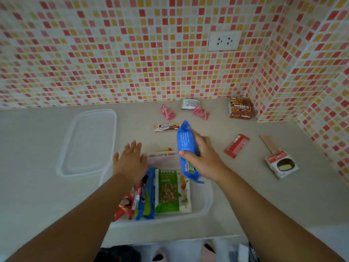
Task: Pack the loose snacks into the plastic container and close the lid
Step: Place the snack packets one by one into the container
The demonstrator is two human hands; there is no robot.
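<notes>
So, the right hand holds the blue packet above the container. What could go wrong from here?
1. The blue packet hangs over the container's far edge, so it could land outside.
2. Packets inside stand upright, so little room may remain for those on the counter.
3. Then the lid may not shut.

Mosaic-tiled wall with a white 2-socket outlet; beige counter.

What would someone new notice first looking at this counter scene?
Probably the right hand gripping a bright blue snack packet above the clear plastic container, which already holds a green nut bar. Next, the red, orange and yellow mosaic tile wall behind, and the clear lid lying left of the container.
</notes>
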